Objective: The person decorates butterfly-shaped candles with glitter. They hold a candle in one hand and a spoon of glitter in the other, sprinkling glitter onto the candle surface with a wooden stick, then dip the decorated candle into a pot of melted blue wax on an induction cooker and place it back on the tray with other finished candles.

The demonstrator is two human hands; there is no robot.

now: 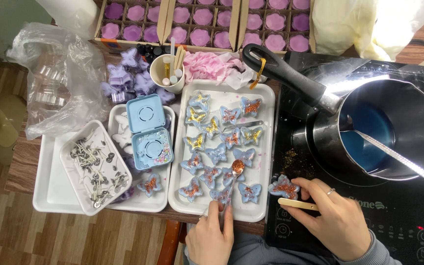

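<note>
My left hand (211,236) grips a small metal spoon (233,177) whose bowl carries orange glitter over the white tray (266,147) of blue butterfly-shaped pieces (217,153). Several of those butterflies carry gold or orange glitter. My right hand (337,220) holds a flat wooden stick (295,203) and rests on the black cooktop (393,211). Its fingertips touch a blue butterfly piece (284,187) covered in orange glitter that lies on the cooktop's near left corner.
A steel saucepan (393,125) with blue liquid and a metal stirrer sits on the cooktop. To the left are a white tray with wick tabs (94,167), a light blue case (149,131), a paper cup of sticks (170,71), purple butterfly moulds (131,73) and boxes of purple flower pieces (202,19).
</note>
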